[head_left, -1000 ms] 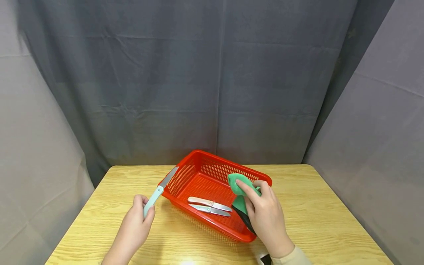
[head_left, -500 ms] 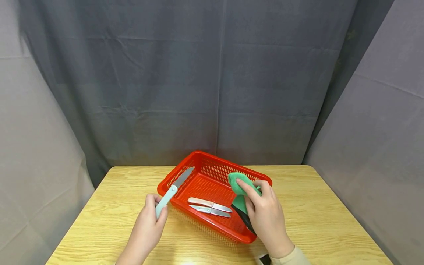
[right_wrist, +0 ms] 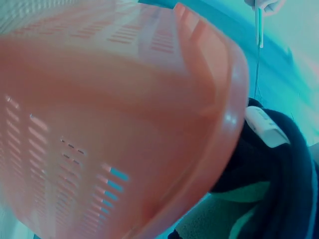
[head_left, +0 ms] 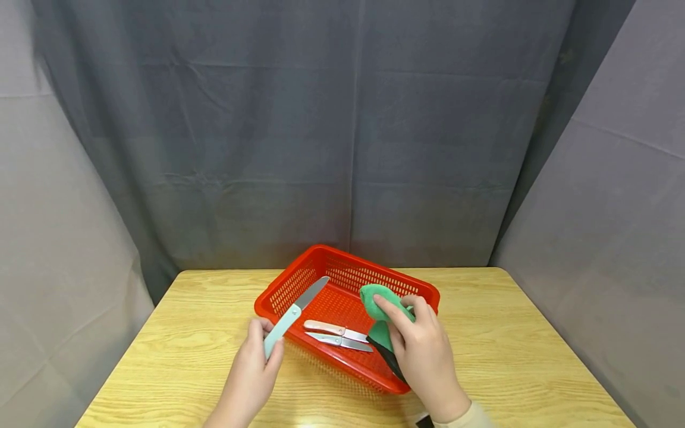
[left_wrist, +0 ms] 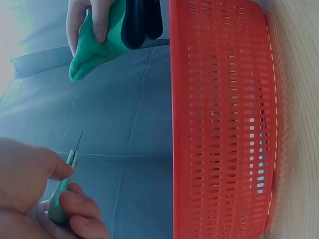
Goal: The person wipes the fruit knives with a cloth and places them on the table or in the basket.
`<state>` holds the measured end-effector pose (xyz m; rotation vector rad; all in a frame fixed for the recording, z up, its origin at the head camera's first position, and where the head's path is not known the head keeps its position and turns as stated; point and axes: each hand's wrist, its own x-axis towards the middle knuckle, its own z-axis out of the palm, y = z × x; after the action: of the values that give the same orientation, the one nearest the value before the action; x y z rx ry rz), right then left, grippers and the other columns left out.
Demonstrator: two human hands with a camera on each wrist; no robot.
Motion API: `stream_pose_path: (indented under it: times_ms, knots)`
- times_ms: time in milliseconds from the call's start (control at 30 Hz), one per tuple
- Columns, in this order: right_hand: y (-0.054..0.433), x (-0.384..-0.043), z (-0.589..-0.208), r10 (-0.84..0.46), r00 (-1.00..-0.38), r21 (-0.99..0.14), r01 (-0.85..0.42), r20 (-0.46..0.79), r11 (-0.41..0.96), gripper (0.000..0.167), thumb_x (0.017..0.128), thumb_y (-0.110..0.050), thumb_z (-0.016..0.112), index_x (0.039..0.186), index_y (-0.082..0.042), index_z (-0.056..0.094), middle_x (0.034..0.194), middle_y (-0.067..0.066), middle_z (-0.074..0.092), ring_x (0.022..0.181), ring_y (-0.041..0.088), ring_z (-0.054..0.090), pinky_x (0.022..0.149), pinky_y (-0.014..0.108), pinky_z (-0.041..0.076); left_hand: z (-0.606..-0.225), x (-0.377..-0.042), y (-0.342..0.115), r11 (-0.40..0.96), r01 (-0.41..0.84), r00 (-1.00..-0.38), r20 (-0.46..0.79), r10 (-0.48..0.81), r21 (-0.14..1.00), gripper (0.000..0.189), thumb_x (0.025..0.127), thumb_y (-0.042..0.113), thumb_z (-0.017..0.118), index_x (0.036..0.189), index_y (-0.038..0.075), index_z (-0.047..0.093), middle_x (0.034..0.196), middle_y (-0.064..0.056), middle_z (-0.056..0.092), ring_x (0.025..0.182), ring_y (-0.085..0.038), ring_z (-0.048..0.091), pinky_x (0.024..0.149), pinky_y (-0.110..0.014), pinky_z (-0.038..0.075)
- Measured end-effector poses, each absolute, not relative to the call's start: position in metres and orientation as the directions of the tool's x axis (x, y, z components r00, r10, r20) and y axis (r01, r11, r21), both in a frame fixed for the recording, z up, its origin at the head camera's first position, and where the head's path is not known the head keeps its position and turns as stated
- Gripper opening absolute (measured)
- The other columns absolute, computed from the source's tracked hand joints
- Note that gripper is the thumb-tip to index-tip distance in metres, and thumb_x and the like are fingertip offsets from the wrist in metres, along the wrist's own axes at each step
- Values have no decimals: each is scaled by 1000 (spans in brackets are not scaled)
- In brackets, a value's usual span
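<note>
In the head view my left hand [head_left: 248, 371] grips a mint-handled folding knife [head_left: 283, 323] by its handle. Its blade is unfolded and points away to the right, over the left part of a red plastic basket [head_left: 267, 297]. The left wrist view shows the knife [left_wrist: 61, 199] between thumb and curled fingers. My right hand [head_left: 425, 356] pinches a green cloth [head_left: 377, 302] with black edging above the basket's right side. A white tag [right_wrist: 266, 127] shows on the cloth's black part in the right wrist view. Knife and cloth are apart.
Inside the basket lie two more unfolded knives, one with a pale pink handle [head_left: 323, 326] and one with a pale mint handle [head_left: 323, 338]. The basket sits angled on a wooden table [head_left: 514, 356]. Grey curtains [head_left: 257, 148] enclose the back and sides.
My left hand has carried the knife rightward, bringing its blade over the basket. My right hand and the cloth have shifted slightly left.
</note>
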<state>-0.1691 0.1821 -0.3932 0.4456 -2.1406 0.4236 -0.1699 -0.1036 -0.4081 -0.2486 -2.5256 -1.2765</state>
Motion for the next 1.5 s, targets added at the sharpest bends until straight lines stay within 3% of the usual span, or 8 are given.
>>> stream_pose_path:
  times_ms: [533,800,1500]
  knots:
    - [170,-167,-395,-202,-531,-114,-502,823,857,63,77,1,86,130,-29,71,105,10,60,82,20,57,65,32,52,-419,-169,-86,627,397,-877,479,43,671,23,93,3,66,109,5,49,73,5,44,61,-5,39,55,-23,38]
    - [165,-165,-396,-209,-518,-105,-512,829,853,63,76,0,86,129,-30,71,104,9,60,83,20,58,62,32,52,-418,-168,-78,613,375,-898,435,56,695,23,95,4,65,110,5,48,74,3,45,59,-5,38,54,-22,37]
    - [158,-160,-402,-243,-589,-112,-501,770,858,63,76,-4,89,129,-34,71,106,8,60,86,19,58,69,34,56,-421,-164,-67,567,459,-872,468,140,684,26,96,7,66,115,6,49,71,6,43,59,-1,36,52,-21,35]
